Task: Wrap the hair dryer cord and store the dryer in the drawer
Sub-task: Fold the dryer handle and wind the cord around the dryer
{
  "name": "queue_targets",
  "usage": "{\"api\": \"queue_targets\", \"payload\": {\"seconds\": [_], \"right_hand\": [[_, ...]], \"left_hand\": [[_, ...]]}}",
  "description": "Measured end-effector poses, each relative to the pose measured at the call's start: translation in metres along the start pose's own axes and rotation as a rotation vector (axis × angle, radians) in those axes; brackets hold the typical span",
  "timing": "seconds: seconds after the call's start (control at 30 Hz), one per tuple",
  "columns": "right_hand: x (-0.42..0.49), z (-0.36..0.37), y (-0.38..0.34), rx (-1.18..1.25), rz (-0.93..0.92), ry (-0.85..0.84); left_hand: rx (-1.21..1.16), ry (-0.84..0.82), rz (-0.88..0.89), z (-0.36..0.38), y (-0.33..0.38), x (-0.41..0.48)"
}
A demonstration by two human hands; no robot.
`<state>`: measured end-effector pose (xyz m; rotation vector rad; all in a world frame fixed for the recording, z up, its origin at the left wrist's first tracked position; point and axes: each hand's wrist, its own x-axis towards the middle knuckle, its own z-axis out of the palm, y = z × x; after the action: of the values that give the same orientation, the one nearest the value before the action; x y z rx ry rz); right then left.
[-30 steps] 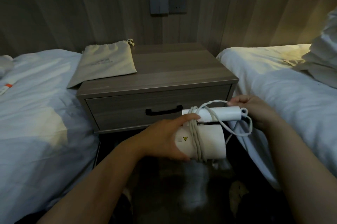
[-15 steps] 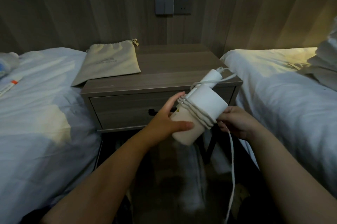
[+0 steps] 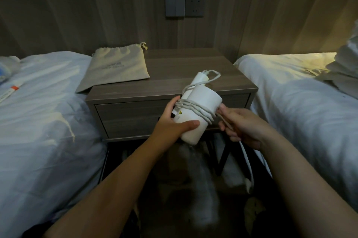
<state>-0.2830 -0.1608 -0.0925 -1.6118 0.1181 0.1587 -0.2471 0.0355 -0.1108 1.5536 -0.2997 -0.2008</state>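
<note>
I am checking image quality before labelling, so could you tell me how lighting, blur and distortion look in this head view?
Head view: dim overall, with warm light only on the right bed; wide-angle bending of the wall panels at the edges; hair dryer and both hands fairly sharp; floor below them dark and smeared.

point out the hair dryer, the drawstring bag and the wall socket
hair dryer point(image 3: 201, 102), head view, white barrel
drawstring bag point(image 3: 116, 67), head view, middle of the cloth
wall socket point(image 3: 194, 4), head view, dark faceplate

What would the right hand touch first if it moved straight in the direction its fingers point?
Probably the hair dryer: the right hand points left toward its cord-wrapped body, close by. Depth is hard to judge in this view.
</note>
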Motion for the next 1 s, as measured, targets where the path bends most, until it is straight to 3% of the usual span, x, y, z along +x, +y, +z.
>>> {"api": "queue_targets", "payload": {"seconds": [0.17,0.4,0.53,0.8,1.0], "right_hand": [[0.004,0.012,0.015,-0.116,-0.066,0.062],[0.0,0.014,0.012,0.17,0.045,-0.018],[0.002,0.015,0.015,0.193,0.016,-0.052],[0.004,0.013,0.012,-0.03,-0.03,-0.013],[-0.006,0.001,-0.003,-0.337,0.006,0.002]], "left_hand": [[0.012,0.027,-0.017,0.0,0.0,-0.001],[0.074,0.035,0.001,-0.001,0.002,-0.002],[0.129,0.038,0.032,-0.002,0.001,-0.004],[0.189,0.066,0.064,-0.002,0.005,-0.004],[0.422,0.188,0.117,-0.015,0.015,-0.006]]}}
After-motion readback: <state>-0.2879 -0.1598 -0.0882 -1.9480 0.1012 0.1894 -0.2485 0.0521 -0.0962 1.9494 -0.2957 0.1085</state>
